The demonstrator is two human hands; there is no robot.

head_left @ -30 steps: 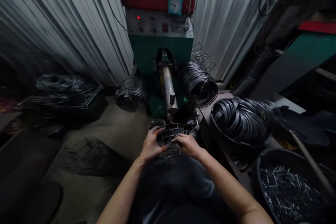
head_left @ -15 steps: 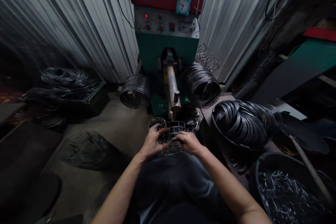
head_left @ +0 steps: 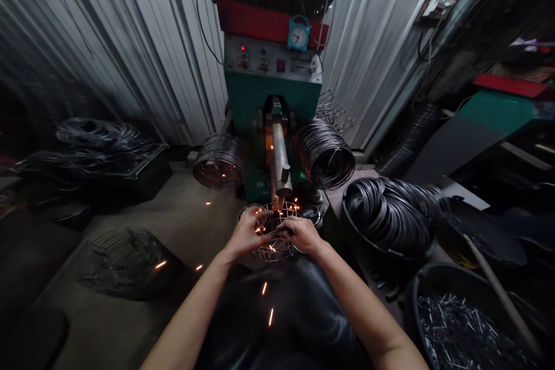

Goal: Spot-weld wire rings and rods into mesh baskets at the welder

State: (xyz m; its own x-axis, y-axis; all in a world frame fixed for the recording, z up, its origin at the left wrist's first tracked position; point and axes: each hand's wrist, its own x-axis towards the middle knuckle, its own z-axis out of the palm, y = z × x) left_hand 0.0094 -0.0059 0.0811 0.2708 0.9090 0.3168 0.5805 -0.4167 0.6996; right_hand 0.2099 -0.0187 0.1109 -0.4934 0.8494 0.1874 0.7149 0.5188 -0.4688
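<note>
A round wire basket frame [head_left: 274, 250] is held between my hands at the tip of a spot-welding machine [head_left: 274, 82]. My left hand [head_left: 248, 232] grips its left side, with fingers curled over the wires. On the right side, my right hand [head_left: 302, 232] has its thumb and fingers pinched on the wire. The machine's grey electrode arm [head_left: 281, 153] points down at the basket's far rim, where sparks glow. Bright sparks fly over my fingers and drop toward the dark apron [head_left: 286, 312].
Wire ring bundles [head_left: 219, 161] hang left of the arm, with another coil of rings [head_left: 326, 153] to its right. A tub of rings [head_left: 390, 214] and a bucket of short metal pieces [head_left: 470, 324] stand at right. A blue clock [head_left: 299, 33] sits on the machine.
Sparks have appeared at the electrode tip and are scattering over my hands, the floor and the apron. My view has tilted up slightly. Both hands keep hold of the basket frame.
</note>
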